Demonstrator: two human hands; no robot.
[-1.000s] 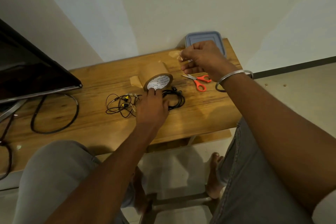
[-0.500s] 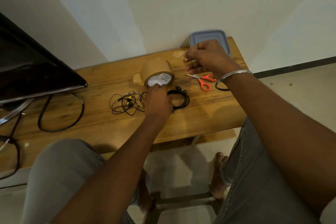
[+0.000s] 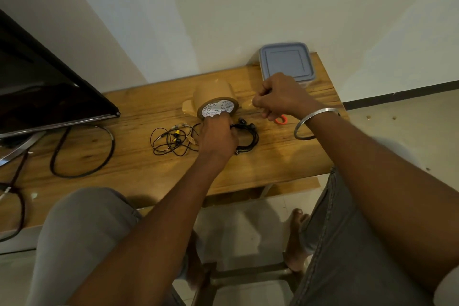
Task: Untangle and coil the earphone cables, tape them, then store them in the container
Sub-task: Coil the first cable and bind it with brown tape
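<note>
A coiled black earphone cable (image 3: 249,138) lies on the wooden table (image 3: 285,156). My left hand (image 3: 218,135) covers the coil's left side with curled fingers and grips it, fingertips against the brown tape roll (image 3: 214,99). My right hand (image 3: 280,97) pinches a short strip of brown tape (image 3: 246,104) just right of the roll, low over the table. A second, tangled black earphone cable with yellow buds (image 3: 171,140) lies left of my left hand. The container with its grey-blue lid (image 3: 285,62) stands shut at the table's back right corner.
Orange-handled scissors (image 3: 282,120) lie mostly hidden under my right hand. A dark screen (image 3: 44,87) leans at the left, with a thick black cable loop (image 3: 82,151) on the table below it. A loose tape end (image 3: 188,107) sticks out left of the roll.
My right hand has come down and toward me with the tape strip, now covering the scissors. My left hand has stayed on the black coil.
</note>
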